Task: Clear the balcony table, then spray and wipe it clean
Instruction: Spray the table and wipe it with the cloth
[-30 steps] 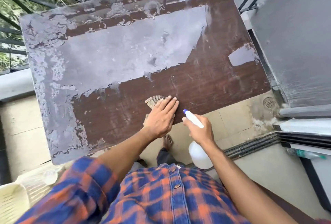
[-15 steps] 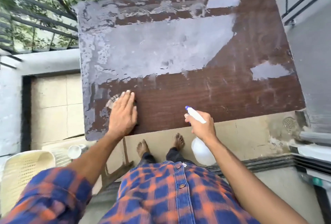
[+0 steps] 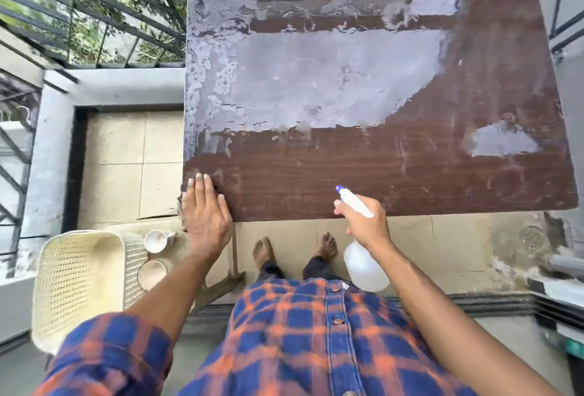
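The left hand's (image 3: 205, 218) fingers (image 3: 199, 183) lie straight and pressed together, flat on a dark cloth (image 3: 185, 186) at the near-left corner of the counter (image 3: 395, 180). Only a sliver of the cloth shows past the fingertips and over the edge. The right hand (image 3: 366, 225) has its fingers curled round the neck of a white spray bottle (image 3: 366, 266). It holds the bottle just off the near edge, with the blue-tipped nozzle reaching over the wood.

The counter is dark brown wood grain. Its near strip and right side look dull and streaked. A wide pale wet film (image 3: 331, 85) covers the middle and far left, breaking into blotches along the left edge, and a separate small patch (image 3: 502, 142) sits near the right side.

Below the near edge, bare feet (image 3: 264, 251) stand on beige floor tiles (image 3: 126, 168). A cream plastic chair (image 3: 79, 281) at the left carries two cups (image 3: 156, 240). A black metal railing (image 3: 110, 16) with greenery behind it runs round the far side, and a floor drain (image 3: 532, 236) lies at the right.
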Tool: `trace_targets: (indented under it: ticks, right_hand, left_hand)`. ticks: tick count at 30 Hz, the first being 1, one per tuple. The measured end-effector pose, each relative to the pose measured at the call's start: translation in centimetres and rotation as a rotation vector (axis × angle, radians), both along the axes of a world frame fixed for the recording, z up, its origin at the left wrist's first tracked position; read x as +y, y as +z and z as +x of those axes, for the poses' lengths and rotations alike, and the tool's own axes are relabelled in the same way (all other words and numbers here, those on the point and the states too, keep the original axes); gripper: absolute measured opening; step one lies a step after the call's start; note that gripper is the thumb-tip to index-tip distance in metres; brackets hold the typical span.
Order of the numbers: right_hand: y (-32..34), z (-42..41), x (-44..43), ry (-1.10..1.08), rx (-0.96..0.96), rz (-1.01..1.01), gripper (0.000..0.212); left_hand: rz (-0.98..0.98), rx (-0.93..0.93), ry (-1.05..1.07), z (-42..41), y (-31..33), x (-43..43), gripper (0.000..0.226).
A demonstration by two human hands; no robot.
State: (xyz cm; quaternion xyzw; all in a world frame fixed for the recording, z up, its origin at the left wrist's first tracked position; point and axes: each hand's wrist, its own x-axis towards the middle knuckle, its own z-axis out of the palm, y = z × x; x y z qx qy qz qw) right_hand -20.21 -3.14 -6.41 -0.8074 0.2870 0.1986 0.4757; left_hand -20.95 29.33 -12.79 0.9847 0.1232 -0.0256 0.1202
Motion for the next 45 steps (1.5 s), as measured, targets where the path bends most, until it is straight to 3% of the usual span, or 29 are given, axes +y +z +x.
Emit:
trace_targets:
  ticks: [6, 14, 18, 22, 27, 32, 37, 41, 45]
  right_hand:
    - [0.5, -0.6, -2.9, -0.129, -0.037, 0.013, 0.033]
    - [0.6, -2.2, -7.1, -0.363, -0.11, -0.072, 0.024]
    - [0.5, -3.0, -8.5, -0.416, -0.144, -0.1, 0.026]
    - [0.2, -3.7, -8.7, -0.411, -0.126, -0.109, 0.03]
    - [0.3, -3.6, -6.8, -0.368, -0.109, -0.043, 0.03]
    - [0.4, -1.9, -5.1, -0.275, -0.1, 0.048, 0.022]
    - [0.7, 0.4, -2.9, -0.067, -0.136, 0.044, 0.035]
    - [1.0, 2.3, -0.9, 0.09, -0.167, 0.038, 0.04]
    - [1.9, 4.1, 0.3, 0.145, -0.171, 0.092, 0.04]
  left_hand:
    - [-0.069, 0.009, -0.21, 0.9, 0.3, -11.5, 0.055]
    - [-0.14, 0.159, -0.8, 2.3, 0.8, -24.7, 0.059]
    - [-0.126, 0.185, -1.014, 2.8, 0.2, -26.3, 0.061]
    - [-0.147, 0.108, -1.086, 3.7, 0.1, -24.0, 0.065]
    - [-0.22, 0.059, -0.829, 3.6, 0.0, -19.7, 0.059]
    - [-0.138, 0.005, -0.574, 5.0, -0.2, -9.0, 0.056]
    - [-0.103, -0.009, -0.272, 4.8, -0.5, 0.1, 0.058]
    - [-0.111, -0.012, -0.169, 5.2, -0.3, 0.4, 0.064]
    - [-0.228, 0.01, 0.276, 4.9, 0.2, -2.2, 0.075]
